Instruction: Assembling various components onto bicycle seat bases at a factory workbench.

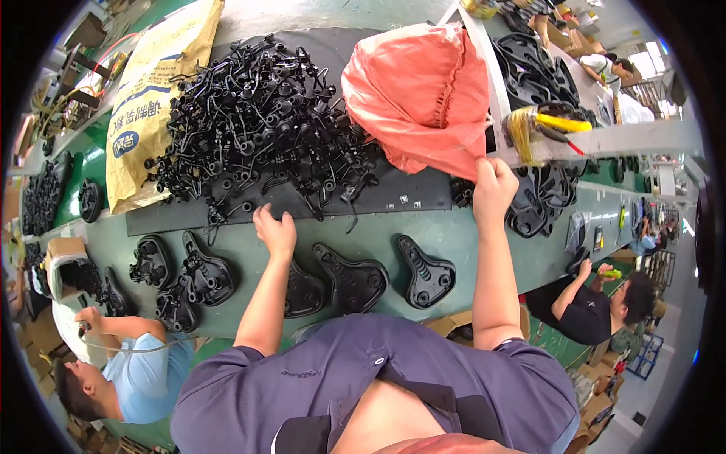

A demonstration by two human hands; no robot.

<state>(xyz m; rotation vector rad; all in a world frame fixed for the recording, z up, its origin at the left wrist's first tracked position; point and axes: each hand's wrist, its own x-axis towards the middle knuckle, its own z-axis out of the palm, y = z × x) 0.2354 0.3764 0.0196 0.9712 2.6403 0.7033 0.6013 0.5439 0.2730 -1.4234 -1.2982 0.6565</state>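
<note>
My right hand (pixel 495 191) is closed on the lower right corner of a red cloth bag (pixel 423 91) with a gathered seam. The bag lies at the right end of a large heap of small black metal and plastic parts (pixel 257 113) with bent wire-like arms. At the near edge of the black mat (pixel 408 195) under the heap is my left hand (pixel 275 231), fingers apart and holding nothing. Close to it, on the green bench (pixel 484 261), black bicycle saddle shells lie in a row: one (pixel 302 291) partly behind my left forearm, another (pixel 350 278) beside it, and one (pixel 426 274) further right.
A yellow printed sack (pixel 155 106) lies left of the heap. More saddle shells (pixel 206 268) sit at the left. A white frame post (pixel 484 60) rises by the bag, with yellow-handled pliers (pixel 561 121) on its crossbar. Co-workers sit left (pixel 144 371) and right (pixel 590 310).
</note>
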